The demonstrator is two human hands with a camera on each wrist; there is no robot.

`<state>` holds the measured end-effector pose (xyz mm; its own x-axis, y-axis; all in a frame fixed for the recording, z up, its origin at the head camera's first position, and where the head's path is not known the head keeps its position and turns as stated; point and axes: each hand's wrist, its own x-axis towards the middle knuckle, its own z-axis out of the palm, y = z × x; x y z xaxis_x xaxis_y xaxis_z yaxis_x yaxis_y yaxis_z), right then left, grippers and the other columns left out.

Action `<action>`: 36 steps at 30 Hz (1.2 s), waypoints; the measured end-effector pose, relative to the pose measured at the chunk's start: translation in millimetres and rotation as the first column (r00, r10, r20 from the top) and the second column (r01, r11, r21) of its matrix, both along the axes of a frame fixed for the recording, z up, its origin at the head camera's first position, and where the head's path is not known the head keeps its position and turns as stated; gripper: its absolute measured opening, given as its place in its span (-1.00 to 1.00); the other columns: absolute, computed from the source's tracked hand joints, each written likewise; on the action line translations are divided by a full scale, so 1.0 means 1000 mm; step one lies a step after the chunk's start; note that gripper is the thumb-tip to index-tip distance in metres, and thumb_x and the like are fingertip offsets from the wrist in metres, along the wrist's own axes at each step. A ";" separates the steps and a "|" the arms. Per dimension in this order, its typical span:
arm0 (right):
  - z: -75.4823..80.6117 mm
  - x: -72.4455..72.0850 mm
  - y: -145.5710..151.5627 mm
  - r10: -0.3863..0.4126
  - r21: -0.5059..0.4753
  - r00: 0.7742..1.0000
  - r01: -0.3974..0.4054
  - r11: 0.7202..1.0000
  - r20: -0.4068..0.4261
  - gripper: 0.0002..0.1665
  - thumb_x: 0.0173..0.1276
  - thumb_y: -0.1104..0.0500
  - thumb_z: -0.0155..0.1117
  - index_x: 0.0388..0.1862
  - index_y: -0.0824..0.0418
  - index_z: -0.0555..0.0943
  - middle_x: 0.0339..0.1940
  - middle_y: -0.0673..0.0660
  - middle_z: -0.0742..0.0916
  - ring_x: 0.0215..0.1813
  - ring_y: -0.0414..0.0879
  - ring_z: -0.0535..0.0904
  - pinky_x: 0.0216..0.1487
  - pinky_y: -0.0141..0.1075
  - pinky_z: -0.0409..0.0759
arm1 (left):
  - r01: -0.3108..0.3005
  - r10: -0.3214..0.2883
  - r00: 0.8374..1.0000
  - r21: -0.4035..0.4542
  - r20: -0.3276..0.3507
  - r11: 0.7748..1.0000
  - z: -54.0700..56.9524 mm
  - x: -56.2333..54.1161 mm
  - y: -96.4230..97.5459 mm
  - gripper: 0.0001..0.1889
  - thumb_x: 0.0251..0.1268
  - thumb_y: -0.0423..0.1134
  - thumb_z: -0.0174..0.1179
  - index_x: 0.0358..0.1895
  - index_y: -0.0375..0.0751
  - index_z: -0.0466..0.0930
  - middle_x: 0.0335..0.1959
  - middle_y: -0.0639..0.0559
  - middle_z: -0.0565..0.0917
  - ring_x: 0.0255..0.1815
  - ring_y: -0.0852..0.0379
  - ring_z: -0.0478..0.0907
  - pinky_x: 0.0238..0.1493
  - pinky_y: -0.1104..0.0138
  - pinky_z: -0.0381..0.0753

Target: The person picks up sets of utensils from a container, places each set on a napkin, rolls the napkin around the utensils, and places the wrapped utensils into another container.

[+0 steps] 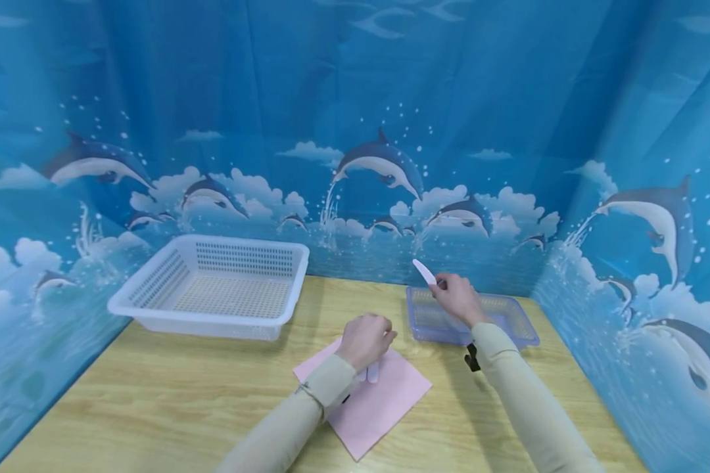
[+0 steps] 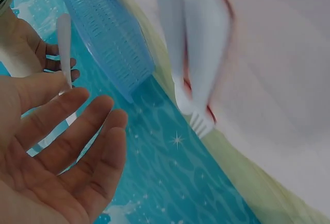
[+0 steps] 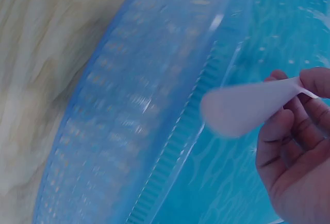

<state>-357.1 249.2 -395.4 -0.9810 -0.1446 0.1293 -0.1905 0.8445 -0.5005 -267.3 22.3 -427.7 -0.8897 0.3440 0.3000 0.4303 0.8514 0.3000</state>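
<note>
Right hand (image 1: 457, 297): raised over the near-left part of a small bluish basket (image 1: 432, 333), pinching a white utensil (image 1: 425, 271) between thumb and fingers. Utensil is above the basket and clear of its floor; its far end points up and to the left in the head view. Wide rounded end shows in the right wrist view, slightly blurred; exact type uncertain.

Left hand (image 1: 363, 341): held above a pink cloth (image 1: 384, 407), fingers loosely extended, gripping nothing. Beneath it, on the cloth, a white fork (image 2: 206, 38) and a second white piece of cutlery (image 2: 172, 33) lie side by side, partly hidden by the hand in the head view.

Large white basket (image 1: 213, 317) on the table (image 1: 154, 394), left of the cloth. Blue dolphin-print curtain (image 1: 331, 66) surrounds the table's back and sides.
</note>
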 end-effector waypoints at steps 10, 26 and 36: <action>0.010 0.008 -0.024 -0.022 -0.272 0.997 0.040 0.961 0.069 -0.64 0.47 0.04 0.16 -0.05 0.31 0.66 -0.19 0.25 0.75 -0.39 -0.09 0.61 -0.45 -0.31 0.58 | 0.035 -0.034 0.999 0.040 -0.016 0.999 -0.001 0.009 -0.036 -0.82 0.28 -0.13 0.27 -0.46 -0.05 0.73 -0.49 0.10 0.72 -0.49 0.17 0.61 -0.52 0.30 0.53; 0.004 0.016 -0.070 0.096 -0.483 0.973 0.019 0.875 0.211 -0.73 0.46 0.16 0.18 -0.03 0.34 0.61 -0.39 0.13 0.71 -0.34 -0.06 0.63 -0.43 -0.16 0.63 | 0.023 -0.024 1.000 0.055 0.012 0.998 -0.013 0.013 -0.075 -0.85 0.17 -0.19 0.35 -0.48 -0.16 0.73 -0.50 0.01 0.73 -0.55 0.15 0.58 -0.49 0.33 0.54; -0.009 0.027 -0.104 0.125 -0.510 0.954 0.032 0.860 0.271 -0.69 0.39 0.24 0.25 0.06 0.35 0.57 -0.39 0.17 0.73 -0.33 -0.02 0.69 -0.47 -0.17 0.65 | 0.021 -0.023 0.991 0.015 0.130 1.000 -0.018 0.019 -0.088 -0.83 0.09 -0.22 0.40 -0.52 -0.20 0.67 -0.53 -0.01 0.68 -0.54 0.15 0.51 -0.42 0.31 0.53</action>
<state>-330.2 145.3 -404.8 -0.9793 -0.1830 -0.0864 -0.0063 0.4543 -0.8908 -248.7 -65.3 -445.3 -0.9138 0.3608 0.1867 0.4055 0.8377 0.3659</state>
